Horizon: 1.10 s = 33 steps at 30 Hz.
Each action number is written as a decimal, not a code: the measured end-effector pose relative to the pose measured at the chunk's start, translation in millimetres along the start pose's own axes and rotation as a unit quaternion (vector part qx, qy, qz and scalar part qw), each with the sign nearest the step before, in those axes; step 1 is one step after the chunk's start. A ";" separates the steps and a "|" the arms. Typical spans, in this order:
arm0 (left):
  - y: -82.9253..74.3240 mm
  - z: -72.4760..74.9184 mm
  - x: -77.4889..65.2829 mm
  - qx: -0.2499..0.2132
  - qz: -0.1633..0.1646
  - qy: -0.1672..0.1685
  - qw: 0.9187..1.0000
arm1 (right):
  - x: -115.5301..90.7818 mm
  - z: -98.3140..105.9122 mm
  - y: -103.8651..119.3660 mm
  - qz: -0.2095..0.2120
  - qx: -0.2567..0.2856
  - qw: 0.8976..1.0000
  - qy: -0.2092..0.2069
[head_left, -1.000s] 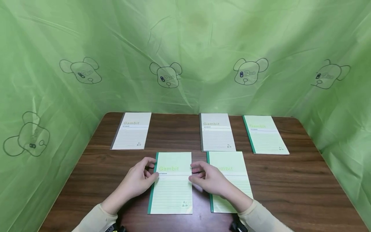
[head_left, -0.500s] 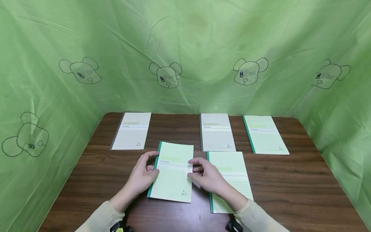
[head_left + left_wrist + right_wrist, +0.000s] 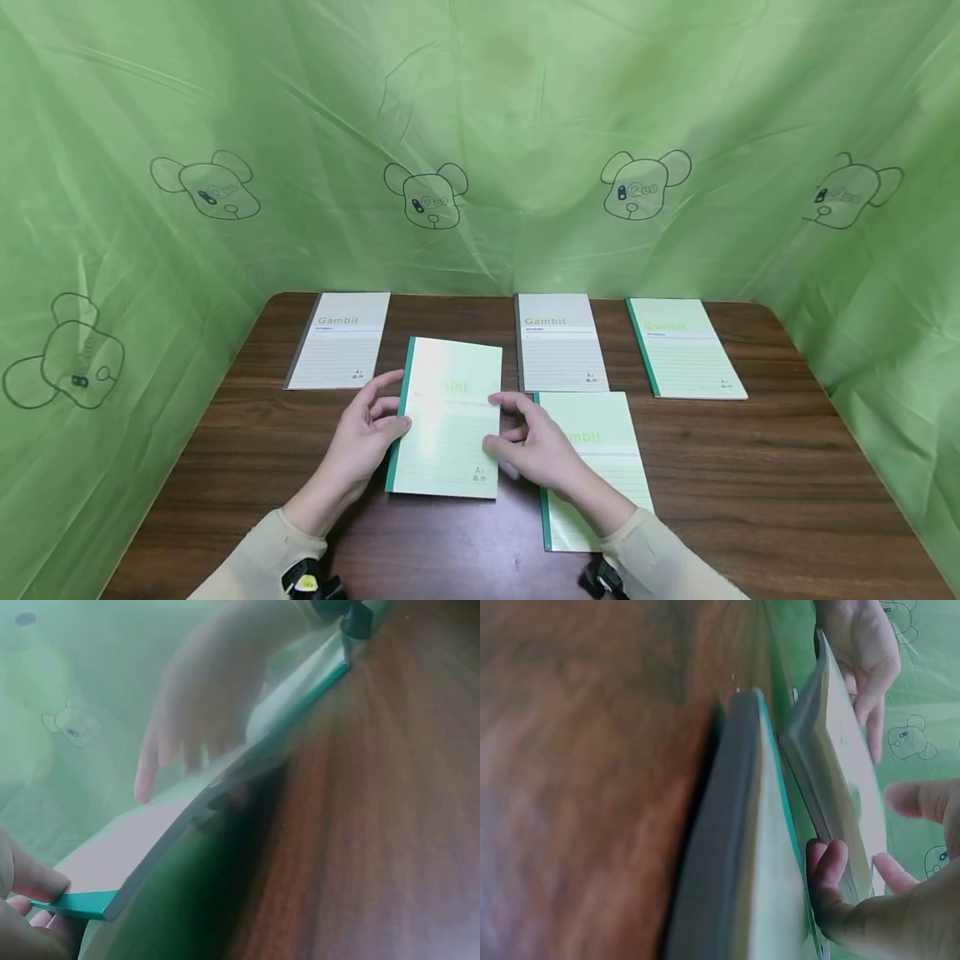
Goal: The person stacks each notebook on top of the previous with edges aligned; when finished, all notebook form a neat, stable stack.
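Both hands hold a pale green Gambit notebook (image 3: 448,442) with a dark green spine, raised off the table in the head view. My left hand (image 3: 358,442) grips its spine side, thumb on the cover. On the opposite edge, my right hand (image 3: 546,448) holds it with thumb and fingers. In the right wrist view, the right hand (image 3: 907,900) has fingers under the notebook (image 3: 864,787), whose page edges show. Another green notebook (image 3: 600,483) lies flat beneath the right forearm, partly hidden. The left wrist view shows the thumb (image 3: 37,881) at the green spine.
Along the table's far edge lie a grey-spined notebook (image 3: 341,342) at left, another grey-spined notebook (image 3: 562,354) right of centre, and a green notebook (image 3: 686,350) further right. Green curtains (image 3: 517,100) with printed bear heads surround the dark wooden table (image 3: 787,483).
The held notebook has risen off the table and shifted toward the far side, tilting slightly. Both hands moved with it. The other notebooks stayed where they were.
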<state>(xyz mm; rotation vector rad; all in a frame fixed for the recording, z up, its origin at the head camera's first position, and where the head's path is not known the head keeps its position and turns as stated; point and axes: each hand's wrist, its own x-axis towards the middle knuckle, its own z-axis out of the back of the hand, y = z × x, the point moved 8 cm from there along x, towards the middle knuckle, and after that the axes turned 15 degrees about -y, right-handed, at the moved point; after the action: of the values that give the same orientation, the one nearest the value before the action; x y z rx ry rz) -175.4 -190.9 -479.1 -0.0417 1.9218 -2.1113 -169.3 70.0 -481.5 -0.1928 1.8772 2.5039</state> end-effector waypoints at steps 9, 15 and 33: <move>-15.4 -4.7 5.9 -0.009 -0.024 -0.018 1.000 | 5.8 0.9 14.1 0.037 0.039 0.998 0.018; -22.7 -13.2 11.5 0.054 -0.057 -0.033 0.996 | 12.5 10.9 18.6 0.041 0.061 0.997 -0.001; -92.9 -85.3 51.7 0.056 -0.118 0.013 0.991 | 47.3 97.1 54.6 0.042 0.045 0.995 -0.083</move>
<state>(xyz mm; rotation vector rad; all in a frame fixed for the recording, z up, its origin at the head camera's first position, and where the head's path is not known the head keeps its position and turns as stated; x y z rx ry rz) -260.6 -113.2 -406.4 -0.2296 1.8901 -2.3780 -229.8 144.3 -407.4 0.0936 1.9632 2.3942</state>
